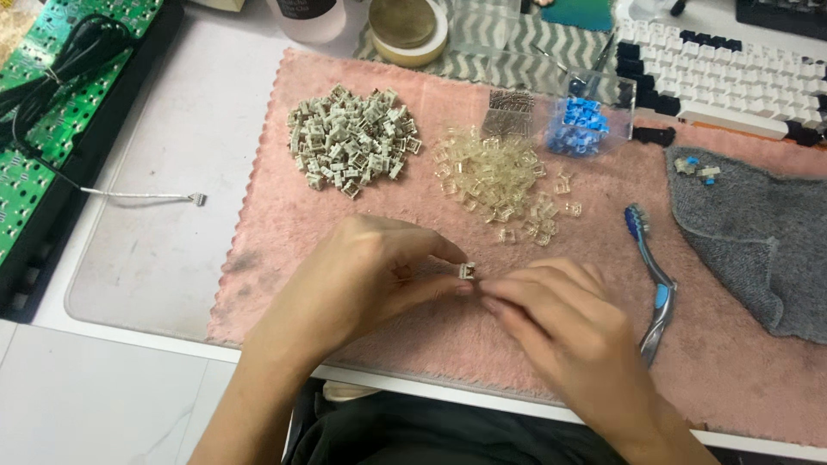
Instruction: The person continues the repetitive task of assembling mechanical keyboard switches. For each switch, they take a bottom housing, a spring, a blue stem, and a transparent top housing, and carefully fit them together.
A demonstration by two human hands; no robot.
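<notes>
While the left hand (362, 275) pinches a small grey switch housing (467, 270), the right hand's (560, 319) fingertips touch it, below the clear-housing pile (500, 176).

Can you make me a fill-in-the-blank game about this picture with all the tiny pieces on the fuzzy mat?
1. The left hand pinches a small grey switch piece above the ____ mat.
2. The toothbrush lies on the person's ____ side.
3. Right of the grey pile sits a pile of ____ pieces.
4. The blue pieces sit inside a clear ____.

Missing words: pink; right; clear; box
</notes>
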